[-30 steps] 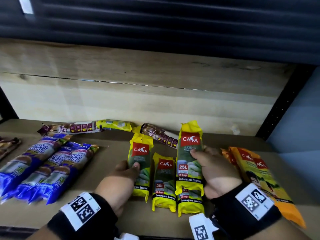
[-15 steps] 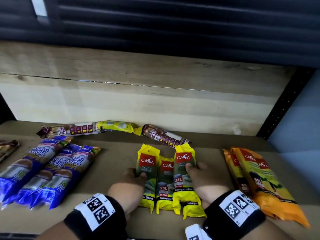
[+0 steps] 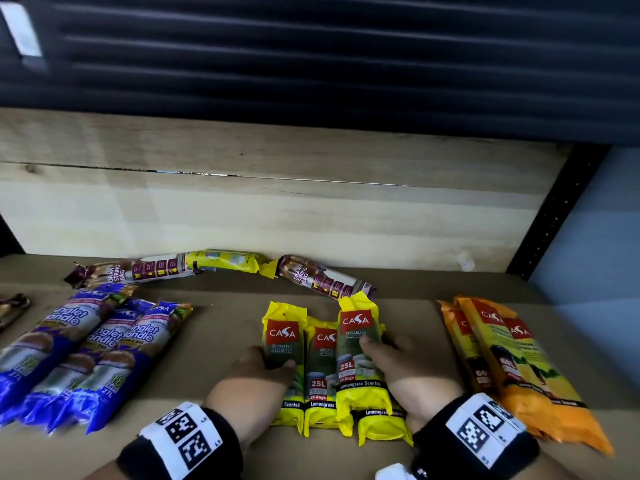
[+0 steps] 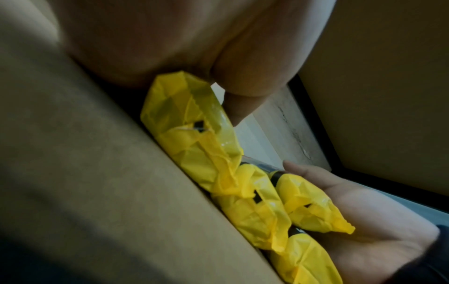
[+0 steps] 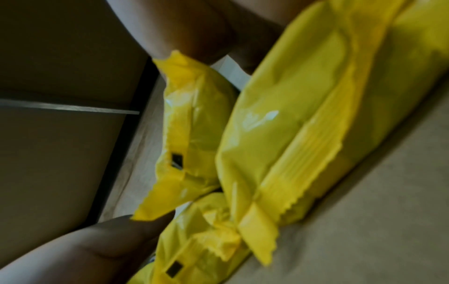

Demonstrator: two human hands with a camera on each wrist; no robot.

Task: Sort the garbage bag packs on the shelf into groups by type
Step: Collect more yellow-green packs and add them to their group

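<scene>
Several yellow CASA lemongrass garbage bag packs lie side by side on the shelf in the head view. My left hand grips the leftmost pack, thumb on top. My right hand holds the rightmost pack, thumb across its face; this pack lies on top of another yellow pack. The left wrist view shows the packs' crimped ends and my right hand at their far side. In the right wrist view the yellow packs fill the frame.
Blue Singlet Handle packs lie grouped at the left, orange CASA packs at the right. Maroon draw-string packs and one yellow pack lie along the wooden back wall. A black upright bounds the right side.
My right hand has lowered the raised yellow pack onto the group. Both hands have pressed the yellow packs closer together.
</scene>
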